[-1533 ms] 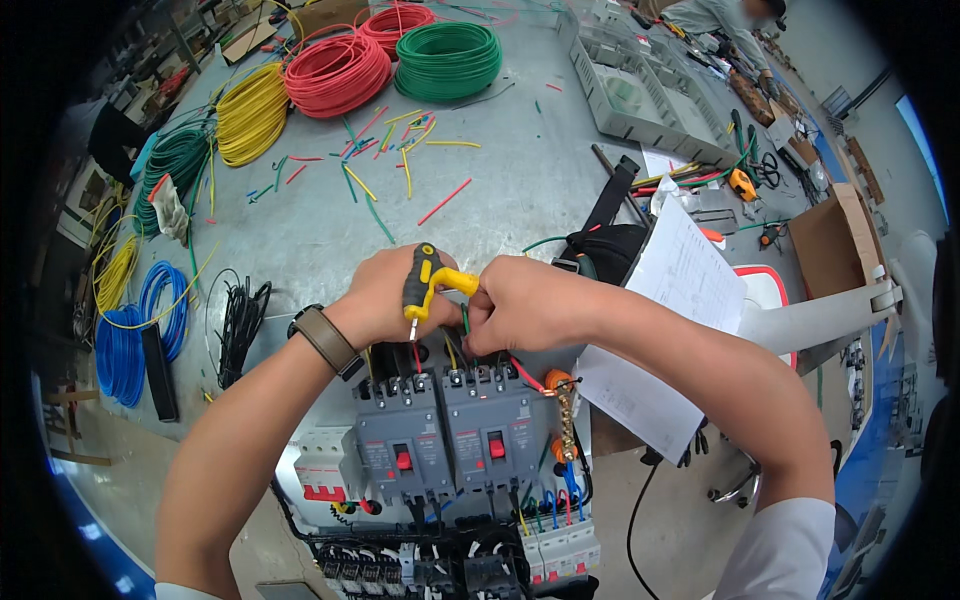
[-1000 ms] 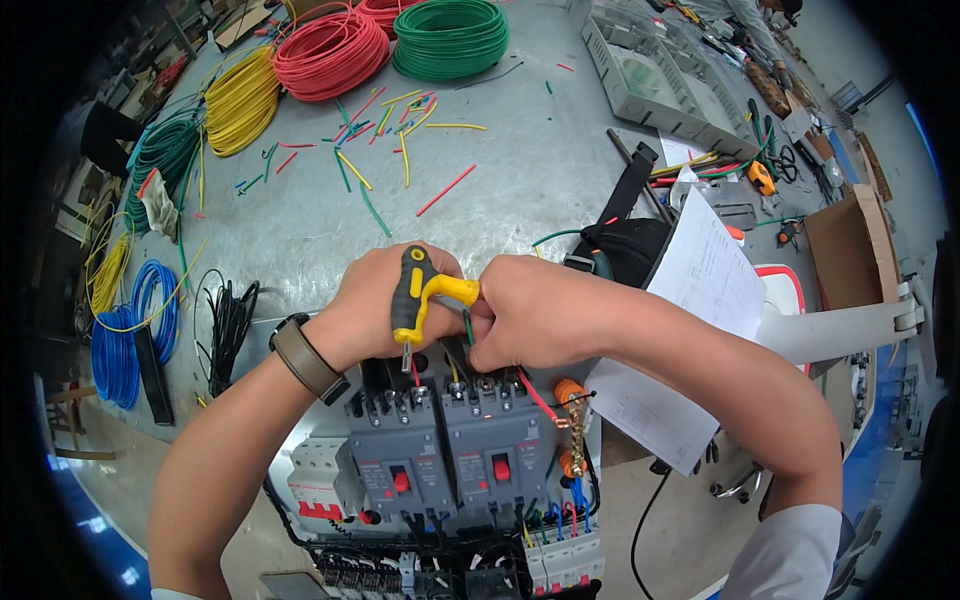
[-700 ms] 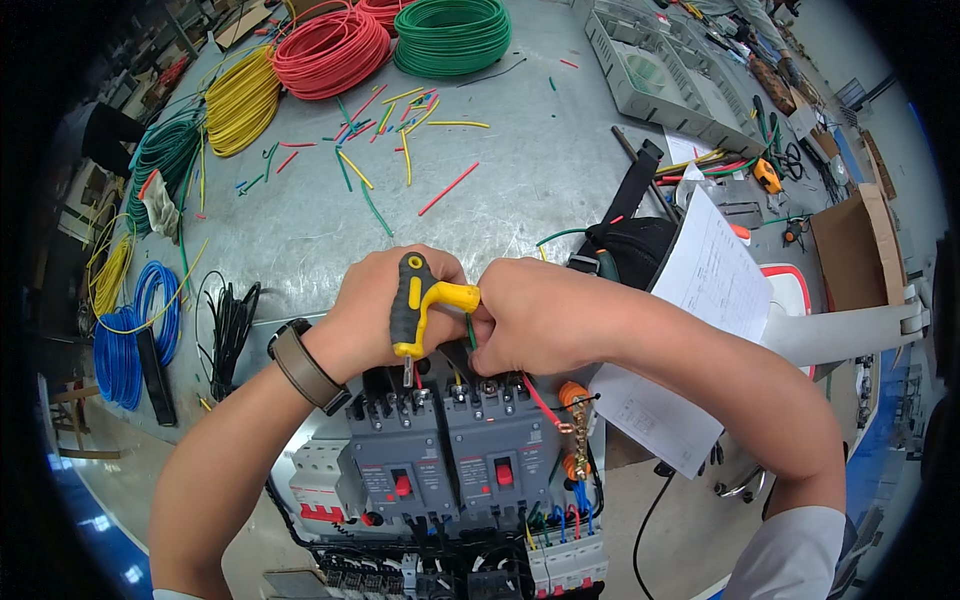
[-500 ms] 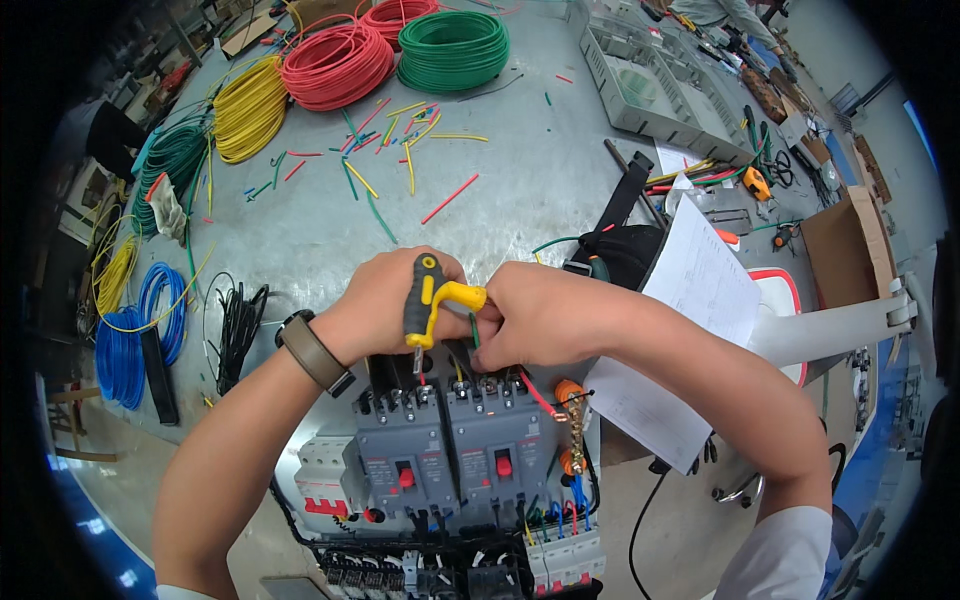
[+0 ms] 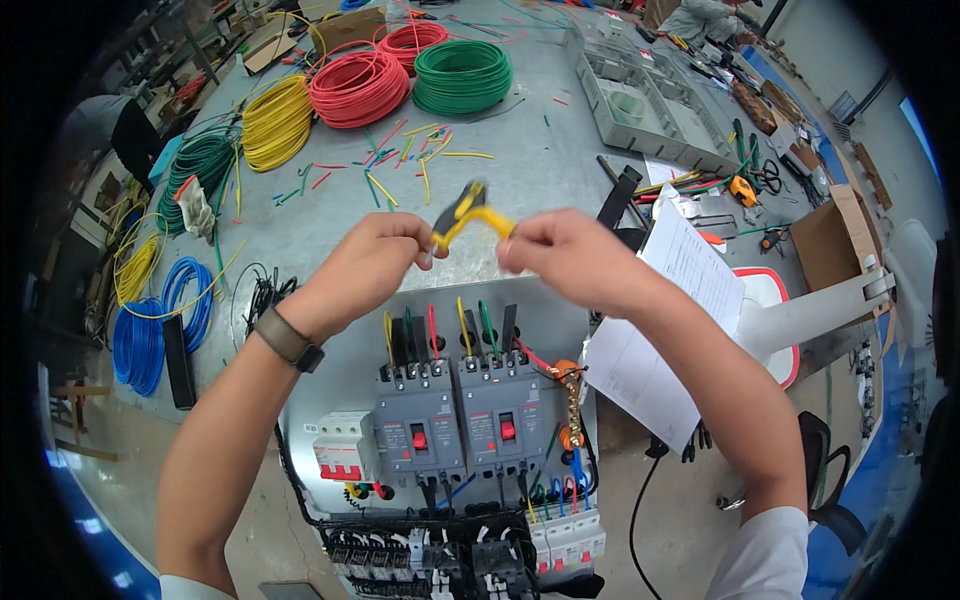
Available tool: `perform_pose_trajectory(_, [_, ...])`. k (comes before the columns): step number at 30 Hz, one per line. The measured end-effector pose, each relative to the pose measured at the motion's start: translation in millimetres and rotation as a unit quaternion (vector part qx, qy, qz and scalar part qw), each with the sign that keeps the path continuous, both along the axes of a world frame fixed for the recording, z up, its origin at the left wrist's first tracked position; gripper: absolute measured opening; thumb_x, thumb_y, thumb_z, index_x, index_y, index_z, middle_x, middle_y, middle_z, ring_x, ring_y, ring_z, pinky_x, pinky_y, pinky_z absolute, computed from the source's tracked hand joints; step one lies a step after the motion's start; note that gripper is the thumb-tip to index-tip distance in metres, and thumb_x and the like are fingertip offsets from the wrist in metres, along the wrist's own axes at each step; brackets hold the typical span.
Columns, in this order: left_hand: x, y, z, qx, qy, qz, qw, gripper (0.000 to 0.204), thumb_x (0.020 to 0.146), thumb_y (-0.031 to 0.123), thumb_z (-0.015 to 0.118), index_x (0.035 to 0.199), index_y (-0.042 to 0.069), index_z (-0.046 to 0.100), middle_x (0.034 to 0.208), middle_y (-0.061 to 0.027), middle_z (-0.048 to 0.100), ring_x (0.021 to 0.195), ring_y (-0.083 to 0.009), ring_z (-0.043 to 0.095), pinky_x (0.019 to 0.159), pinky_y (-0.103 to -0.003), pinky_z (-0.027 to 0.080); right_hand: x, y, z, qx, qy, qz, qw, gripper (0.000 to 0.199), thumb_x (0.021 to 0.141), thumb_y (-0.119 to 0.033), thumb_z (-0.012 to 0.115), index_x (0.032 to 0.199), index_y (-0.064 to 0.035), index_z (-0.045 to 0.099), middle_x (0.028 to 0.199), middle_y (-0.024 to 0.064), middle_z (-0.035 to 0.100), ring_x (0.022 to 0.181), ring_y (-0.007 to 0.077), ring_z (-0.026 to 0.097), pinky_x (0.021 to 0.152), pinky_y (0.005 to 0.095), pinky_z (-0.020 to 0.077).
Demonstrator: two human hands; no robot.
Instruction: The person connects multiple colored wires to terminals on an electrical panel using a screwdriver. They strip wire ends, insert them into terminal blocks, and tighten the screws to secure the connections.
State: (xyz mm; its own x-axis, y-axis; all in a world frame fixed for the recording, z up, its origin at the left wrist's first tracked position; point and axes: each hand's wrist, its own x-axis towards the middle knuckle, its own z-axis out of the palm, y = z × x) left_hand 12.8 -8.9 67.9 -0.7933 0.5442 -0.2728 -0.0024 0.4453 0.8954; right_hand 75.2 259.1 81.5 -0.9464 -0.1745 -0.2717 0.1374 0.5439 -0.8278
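Two hands meet above the grey tabletop (image 5: 560,160): the left hand (image 5: 365,265) pinches a yellow-handled wire stripper (image 5: 462,212), and the right hand (image 5: 560,255) grips its yellow wire end. Just nearer stand two grey circuit breakers (image 5: 460,415); red wire coil (image 5: 358,88) and green wire coil (image 5: 462,75) lie far.
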Motion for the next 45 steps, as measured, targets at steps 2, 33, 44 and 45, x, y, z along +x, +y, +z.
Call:
perform_pose_trajectory(2, [14.2,-7.2,19.9,0.037,-0.059,0.021,0.997,0.034,0.094,0.005,0.051,0.114,0.004,0.078,0.101,0.0007,0.071,0.083,-0.0059,0.051,0.075,-0.024,0.042,-2.4,9.3,8.6,-0.116,0.011,-0.047,0.992,0.031,0.111,-0.032,0.07,0.106,-0.003,0.079,0.081,-0.0037,0.062,0.072,0.0071,0.052,0.066,0.0286,0.044])
perform_pose_trajectory(33, [136.0,-15.7,66.1,0.25,0.112,-0.062,0.96,0.086,0.094,-0.026,0.05,0.173,0.004,0.035,0.165,-0.0211,0.054,0.15,-0.0308,0.06,0.127,-0.044,0.049,90.9,-55.9,64.7,-0.389,0.265,0.035,0.882,0.016,0.106,-0.004,0.075,0.116,0.0086,0.077,0.111,0.0151,0.076,0.097,0.0226,0.077,0.082,0.0359,0.0701])
perform_pose_trajectory(44, [127.4,-21.1,52.9,0.247,0.009,-0.072,0.966,0.088,0.095,-0.025,0.051,0.174,0.01,0.037,0.166,-0.019,0.052,0.15,-0.0294,0.06,0.123,-0.041,0.052,111.7,-51.7,53.4,-0.261,0.275,0.027,0.925,0.019,0.103,-0.015,0.081,0.116,-0.0012,0.082,0.102,0.0078,0.081,0.089,0.0137,0.073,0.079,0.0291,0.0562])
perform_pose_trajectory(45, [126.8,-20.8,52.7,0.246,0.004,-0.075,0.966,0.087,0.095,-0.025,0.051,0.174,0.01,0.038,0.166,-0.0185,0.052,0.149,-0.029,0.06,0.122,-0.04,0.053,112.8,-52.1,51.7,-0.258,0.268,0.018,0.928,0.019,0.104,-0.015,0.08,0.116,-0.0009,0.082,0.102,0.0078,0.082,0.089,0.0134,0.074,0.079,0.0294,0.0565])
